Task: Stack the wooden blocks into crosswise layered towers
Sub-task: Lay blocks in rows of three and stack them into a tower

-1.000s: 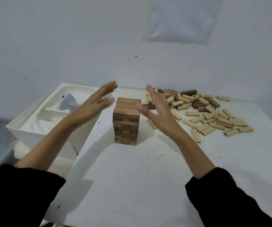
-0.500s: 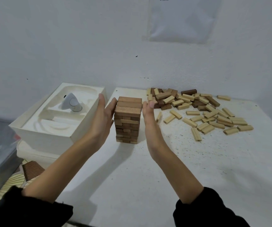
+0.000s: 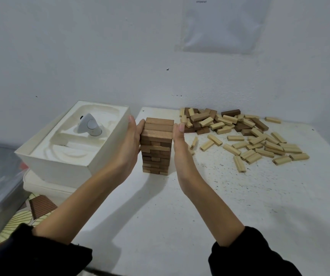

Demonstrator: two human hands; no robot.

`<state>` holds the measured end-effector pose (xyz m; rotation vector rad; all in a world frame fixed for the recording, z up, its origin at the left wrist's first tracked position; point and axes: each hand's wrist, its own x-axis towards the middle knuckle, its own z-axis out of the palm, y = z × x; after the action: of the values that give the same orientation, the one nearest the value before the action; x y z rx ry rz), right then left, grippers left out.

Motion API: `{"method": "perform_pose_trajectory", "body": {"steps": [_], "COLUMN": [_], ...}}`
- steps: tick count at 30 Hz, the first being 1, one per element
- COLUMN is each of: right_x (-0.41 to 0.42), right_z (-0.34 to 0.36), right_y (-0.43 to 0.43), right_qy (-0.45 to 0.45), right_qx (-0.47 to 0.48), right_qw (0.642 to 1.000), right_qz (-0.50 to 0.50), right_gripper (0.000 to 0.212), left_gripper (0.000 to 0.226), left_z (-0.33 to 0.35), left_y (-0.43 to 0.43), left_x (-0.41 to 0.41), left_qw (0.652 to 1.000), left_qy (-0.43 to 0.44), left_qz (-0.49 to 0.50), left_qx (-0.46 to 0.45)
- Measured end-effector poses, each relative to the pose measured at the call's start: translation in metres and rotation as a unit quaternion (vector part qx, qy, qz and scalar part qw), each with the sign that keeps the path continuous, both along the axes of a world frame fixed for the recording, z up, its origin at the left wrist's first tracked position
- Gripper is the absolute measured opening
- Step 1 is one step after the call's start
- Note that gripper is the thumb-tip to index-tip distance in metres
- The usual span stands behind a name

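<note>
Wooden tower (image 3: 156, 148) stands between straight-fingered left hand (image 3: 129, 145) and right hand (image 3: 180, 150), both flat against its sides, with loose blocks (image 3: 235, 138) scattered beyond the right hand.

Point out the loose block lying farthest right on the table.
The pale block at the pile's near right corner; every other loose block lies left of it.

You'll find nothing here that can be read clearly. The paper sheet (image 3: 223, 26) on the wall carries a short line of small print (image 3: 201, 1) near its top left, too blurred to make out. A few of the light wooden blocks (image 3: 235, 138) show dark marks on their ends, which are also illegible.
</note>
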<state>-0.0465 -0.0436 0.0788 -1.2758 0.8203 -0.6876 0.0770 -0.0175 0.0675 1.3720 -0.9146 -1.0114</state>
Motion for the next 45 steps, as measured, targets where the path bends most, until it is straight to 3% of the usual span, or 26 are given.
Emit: {"method": "perform_pose_trajectory", "body": {"steps": [4,8,13,17,25,30,34,38,42,45], "right_x": [-0.003,-0.016,-0.034,-0.055,-0.111,-0.146,-0.164,-0.17,-0.171,-0.17], "right_z": [0.001,0.006,0.008,0.007,0.002,-0.02,-0.057,-0.094,-0.112,-0.111], "right_y": [-0.002,-0.007,-0.021,-0.031,-0.048,-0.072,-0.096,-0.114,-0.14,-0.163], "right_qy": [0.016,0.021,0.001,-0.022,-0.035,-0.01,0.102,0.241,0.299,0.303], "right_qx": [-0.002,-0.061,-0.021,-0.048,-0.124,-0.159,-0.227,-0.361,-0.424,-0.446], "right_qw": [1.0,0.998,0.998,0.994,0.979,0.965,0.934,0.855,0.808,0.794], "right_qz": [0.003,-0.01,-0.058,-0.095,-0.161,-0.21,-0.258,-0.284,-0.279,-0.28], "right_gripper": [0.082,0.048,0.076,0.062,0.041,0.039,0.037,0.041,0.042,0.043], "left_gripper": [0.072,0.075,0.056,0.047,0.035,0.034,0.032,0.032,0.033,0.028], "left_z": [0.001,0.007,0.03,0.051,0.056,0.008,-0.037,-0.064,-0.081,-0.089], "left_y": [0.002,0.005,0.007,0.003,-0.034,-0.071,-0.1,-0.128,-0.155,-0.169], "left_x": [0.001,0.005,0.008,-0.001,-0.073,-0.126,-0.146,-0.145,-0.133,-0.121], "left_qw": [1.0,0.997,0.986,0.967,0.891,0.887,0.876,0.845,0.826,0.816], "left_qy": [-0.025,-0.045,-0.115,-0.217,-0.413,-0.432,-0.468,-0.53,-0.559,-0.561], "left_qz": [0.012,0.062,0.111,0.097,0.009,-0.021,-0.009,0.02,0.07,0.137], "left_qx": [-0.003,-0.001,-0.046,-0.096,-0.186,-0.162,-0.116,-0.07,-0.02,-0.013]}}
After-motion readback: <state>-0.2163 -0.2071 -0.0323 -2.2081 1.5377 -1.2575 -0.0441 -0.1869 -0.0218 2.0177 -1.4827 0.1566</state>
